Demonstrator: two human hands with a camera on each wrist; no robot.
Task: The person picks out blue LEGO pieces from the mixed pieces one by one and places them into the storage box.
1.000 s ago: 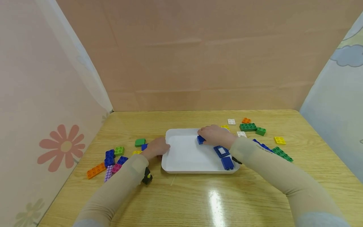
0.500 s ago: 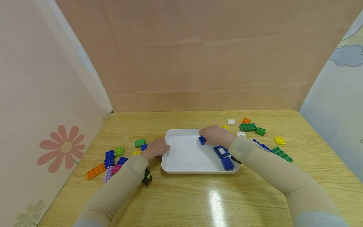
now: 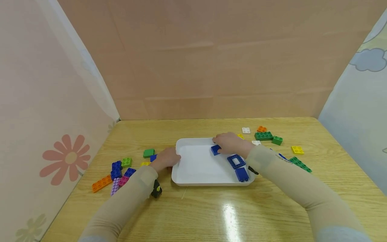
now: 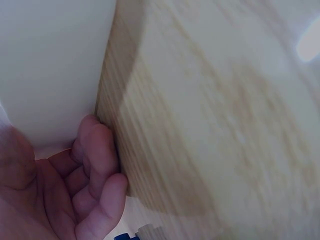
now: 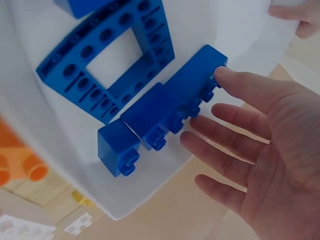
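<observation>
A white tray [image 3: 196, 169] lies on the wooden table with several dark blue building bricks in it. My left hand [image 3: 166, 158] grips the tray's left edge, thumb at the rim and curled fingers [image 4: 102, 150] against its outer side. Inside the tray's far right part, my right hand [image 3: 231, 144] is at a blue brick [image 3: 215, 150]. In the right wrist view its fingers are spread and fairly straight, the thumb touching the end brick [image 5: 197, 77] of a row along the wall. Beside that row lies a blue window-frame piece [image 5: 145, 37]; another blue brick [image 3: 242, 174] sits nearer the front.
Left of the tray lie loose bricks: orange [image 3: 101, 183], lilac [image 3: 115, 186], pink [image 3: 123, 180], green [image 3: 148, 153] and several blue. On the right are green plates [image 3: 300, 164], a yellow brick [image 3: 297, 150], an orange brick [image 3: 261, 129] and white ones [image 3: 246, 130].
The blue brick at my right hand has shifted slightly right and shows more, as the fingers have loosened from it. My left hand stays on the tray's edge.
</observation>
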